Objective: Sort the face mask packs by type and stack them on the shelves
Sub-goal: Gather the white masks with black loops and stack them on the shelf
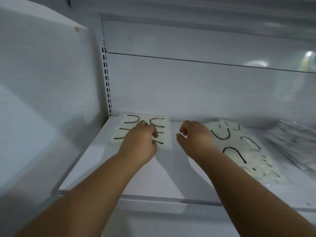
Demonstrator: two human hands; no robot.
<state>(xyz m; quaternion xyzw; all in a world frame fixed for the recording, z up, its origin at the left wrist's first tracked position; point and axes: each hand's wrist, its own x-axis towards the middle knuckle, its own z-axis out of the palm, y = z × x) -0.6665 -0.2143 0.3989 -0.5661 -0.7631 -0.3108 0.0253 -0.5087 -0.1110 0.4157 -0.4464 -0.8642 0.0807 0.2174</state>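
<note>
**Both hands over the mask packs on the white shelf**

At centre frame the left hand rests on a stack of mask packs with black ear loops, fingers curled at its near right edge; whether they pinch it I cannot tell. The right hand hangs just right of that stack, fingers loosely curled, holding nothing. A looser pile of similar packs lies beside it, clear-wrapped packs at far right, all on the shelf

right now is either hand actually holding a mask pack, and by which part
Neither plainly holds one. The left hand lies with curled fingers on the left mask pack, grip unclear; the right hand hangs loosely curled, empty.
</note>
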